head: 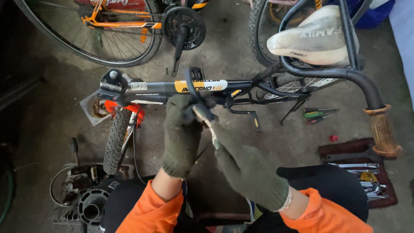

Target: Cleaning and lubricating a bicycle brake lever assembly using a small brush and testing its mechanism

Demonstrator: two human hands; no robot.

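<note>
A small black bicycle frame (164,87) with a yellow and white sticker lies across the middle of the view, its knobby front tyre (115,140) pointing toward me. My left hand (181,133), in a dark green knit glove, grips a black brake lever and cable (192,86) just in front of the frame. My right hand (246,166), gloved the same way, holds the lower end of a slim metal part (211,127) that runs up to the left hand. Orange sleeves cover both forearms.
An orange bicycle's wheel and crank (183,26) stand at the back. A white saddle (315,36) and a black handlebar with a woven grip (383,131) are at right. Screwdrivers (319,114) and a tray of wrenches (362,172) lie on the concrete floor. Metal parts (82,190) sit at lower left.
</note>
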